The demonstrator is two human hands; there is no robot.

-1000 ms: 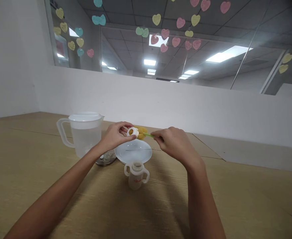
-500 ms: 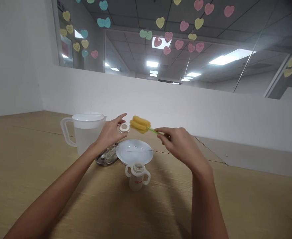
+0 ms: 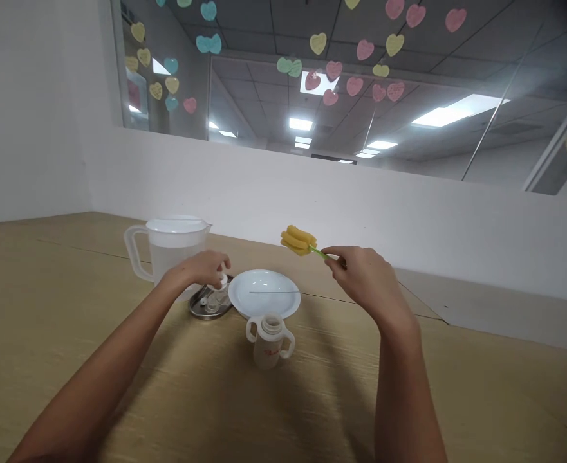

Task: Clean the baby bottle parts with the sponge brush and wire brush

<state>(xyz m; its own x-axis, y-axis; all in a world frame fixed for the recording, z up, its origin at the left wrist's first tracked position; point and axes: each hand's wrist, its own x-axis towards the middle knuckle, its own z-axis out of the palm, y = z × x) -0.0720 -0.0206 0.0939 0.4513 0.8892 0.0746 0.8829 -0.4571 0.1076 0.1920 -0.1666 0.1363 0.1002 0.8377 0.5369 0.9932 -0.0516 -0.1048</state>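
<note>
My left hand is closed by its fingertips on a small white bottle collar, low over a metal tray. Clear and white small parts lie in that tray, partly covered by the hand. In my right hand is the thin green handle of a yellow sponge bottle brush, raised above the table with its head pointing left. Below and between the hands stands an uncapped baby bottle, upright, with two handles and red print.
A white bowl sits right behind the bottle, beside the tray. At the left stands a lidded translucent pitcher. The wooden table meets a white wall below a window with heart-shaped notes.
My left hand has come down and left with the collar, from beside the brush head to the tray. My right hand has drawn the brush a little to the right.
</note>
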